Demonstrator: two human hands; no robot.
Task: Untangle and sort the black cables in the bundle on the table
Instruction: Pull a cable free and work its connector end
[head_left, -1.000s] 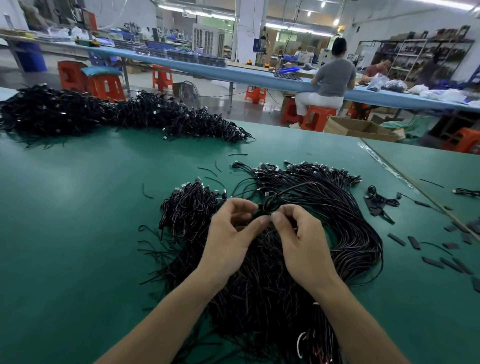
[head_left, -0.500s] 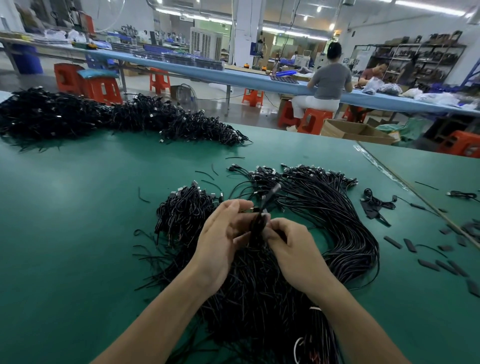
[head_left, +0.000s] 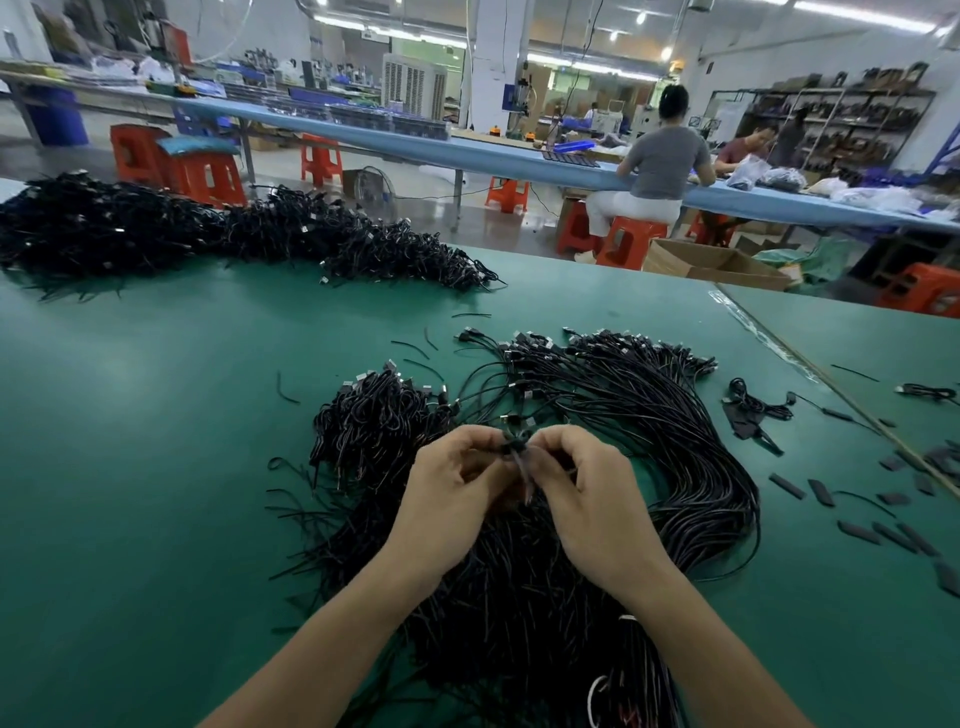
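A large bundle of black cables (head_left: 649, 441) lies on the green table (head_left: 156, 467), its strands curving from the plug ends at the far side round to the right and back toward me. A smaller clump of looped cables (head_left: 374, 415) sits at its left. My left hand (head_left: 457, 499) and my right hand (head_left: 587, 493) meet above the middle of the bundle. Both pinch one folded black cable (head_left: 514, 447) between thumb and fingertips, just above the pile. Its lower part hangs blurred between my hands.
A long heap of black cables (head_left: 208, 239) runs along the table's far left. Loose black strips and short cable bits (head_left: 857, 519) lie scattered at the right. A seam (head_left: 831, 384) divides off a second green table. People sit at a blue bench (head_left: 519, 161) beyond.
The cable end that stuck up between my hands half a second ago is now folded down and bunched between my fingertips. Both hands stay close together over the bundle.
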